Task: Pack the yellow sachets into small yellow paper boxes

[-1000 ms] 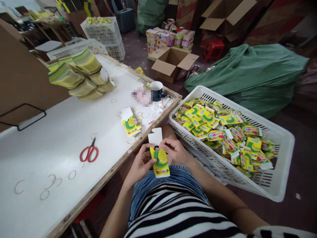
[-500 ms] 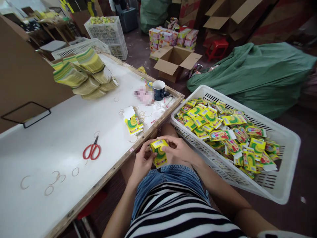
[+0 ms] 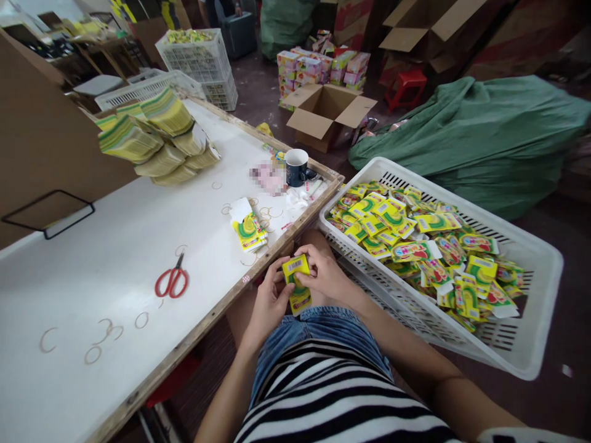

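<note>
Above my lap, a small yellow and green printed carton (image 3: pixel 298 284) is held between both hands, its barcode panel facing up. My left hand (image 3: pixel 272 295) grips its left side, thumb across the front. On the opposite side my right hand (image 3: pixel 325 274) has its fingers closed at the upper right edge. A small stack of flat cartons (image 3: pixel 248 226) in the same print lies on the white table (image 3: pixel 115 264), just beyond my hands. To my right, a white plastic crate (image 3: pixel 538 264) holds many similar cartons (image 3: pixel 392 215), heaped loosely.
Red-handled scissors (image 3: pixel 171 282) and several rubber bands (image 3: pixel 141 320) lie on the table. Further back are banded carton bundles (image 3: pixel 157 138) and a dark mug (image 3: pixel 296 167). Beyond the table edge stand an open cardboard box (image 3: pixel 323 117), a green sack (image 3: pixel 480 147) and a red stool (image 3: pixel 406 89).
The carton has turned slightly in my hands, and its barcode panel shows more fully. My right fingers have shifted up toward its top edge.
</note>
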The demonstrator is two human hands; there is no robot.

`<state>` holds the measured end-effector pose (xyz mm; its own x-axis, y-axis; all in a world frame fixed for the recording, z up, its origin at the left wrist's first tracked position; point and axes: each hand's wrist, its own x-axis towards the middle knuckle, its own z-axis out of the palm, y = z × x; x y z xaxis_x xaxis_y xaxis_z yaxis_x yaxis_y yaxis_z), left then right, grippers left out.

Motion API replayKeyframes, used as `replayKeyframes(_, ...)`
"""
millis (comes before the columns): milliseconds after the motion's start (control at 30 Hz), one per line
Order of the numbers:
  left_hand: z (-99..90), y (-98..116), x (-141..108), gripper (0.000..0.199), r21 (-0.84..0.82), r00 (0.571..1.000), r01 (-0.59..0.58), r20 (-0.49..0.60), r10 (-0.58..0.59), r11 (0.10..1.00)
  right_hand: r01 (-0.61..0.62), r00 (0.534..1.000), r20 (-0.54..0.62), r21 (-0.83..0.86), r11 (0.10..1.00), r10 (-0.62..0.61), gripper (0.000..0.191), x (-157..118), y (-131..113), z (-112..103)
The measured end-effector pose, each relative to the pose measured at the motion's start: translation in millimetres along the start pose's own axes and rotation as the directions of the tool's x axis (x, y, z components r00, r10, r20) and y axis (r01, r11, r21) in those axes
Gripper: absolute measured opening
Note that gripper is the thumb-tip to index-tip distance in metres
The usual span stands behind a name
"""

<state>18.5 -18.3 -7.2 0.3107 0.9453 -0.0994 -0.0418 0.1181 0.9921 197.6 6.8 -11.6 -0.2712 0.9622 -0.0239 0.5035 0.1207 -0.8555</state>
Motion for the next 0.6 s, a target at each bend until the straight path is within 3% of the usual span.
replayKeyframes(67,1.4,0.1,0.6,0.049,-0.021,0.999,0.021,0.027,-0.021,1.000,-0.008,1.000,0.014,0.020,1.000,0.007,0.039,-1.0,0.5,-0.5)
replayKeyframes(200,1.8,0.1,4.3,0.048,0.028,1.000,-0.007,0.018,0.007,1.000,-0.051,0.996,-0.076,-0.045,0.998,0.047,0.041,-1.0,0.8,1.1)
replayKeyframes(300,-1.7,2.3,9.2,0.047,0.038,1.000,-0.014,-0.024,0.015,0.999,0.016,0.993,-0.117,-0.026,1.000,-0.019,0.041,1.4,2.3,-1.8)
replayKeyframes(433,-0.8,5.0,16.3,0.046,-0.021,0.998,-0.010,-0.055,0.009,1.000,0.150,0.981,-0.147,0.189,0.970,-0.123,0.029,4.6,5.3,-7.1)
replayKeyframes(533,7.5,4.9,22.4,0.048,-0.037,0.999,-0.033,-0.026,0.032,0.999,0.139,0.988,-0.115,0.392,0.910,-0.101,0.027,7.0,7.1,-11.5)
replayKeyframes(600,9.9,4.9,27.8,0.055,0.009,0.996,-0.077,-0.032,0.077,0.997,0.138,0.984,-0.161,0.379,0.915,-0.082,0.026,10.3,9.7,-25.2)
